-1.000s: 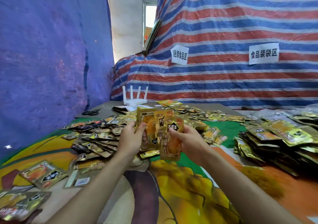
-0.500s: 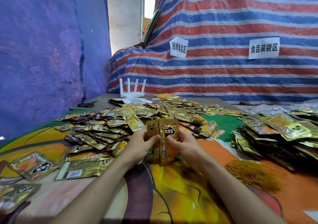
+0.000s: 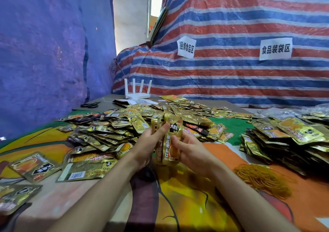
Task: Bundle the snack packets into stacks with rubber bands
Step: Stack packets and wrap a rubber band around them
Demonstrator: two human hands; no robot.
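Note:
Both my hands hold one upright stack of gold snack packets [image 3: 171,139] standing on the colourful tablecloth at the centre. My left hand [image 3: 149,142] grips its left side, thumb across the front near the top. My right hand [image 3: 188,150] grips the right side, thumb on the front. A big loose heap of gold packets [image 3: 114,126] spreads behind and to the left. A pile of yellow rubber bands [image 3: 261,178] lies on the cloth to the right of my right forearm.
Stacked packets [image 3: 284,140] are heaped at the right. A few loose packets [image 3: 33,165] lie at the near left. A white router [image 3: 137,94] and black scissors [image 3: 89,104] sit at the table's far end. Tarpaulin walls close in left and behind.
The fanned packets I held up have been squared into one stack and lowered until its bottom edge stands on the cloth. Both hands closed in around it.

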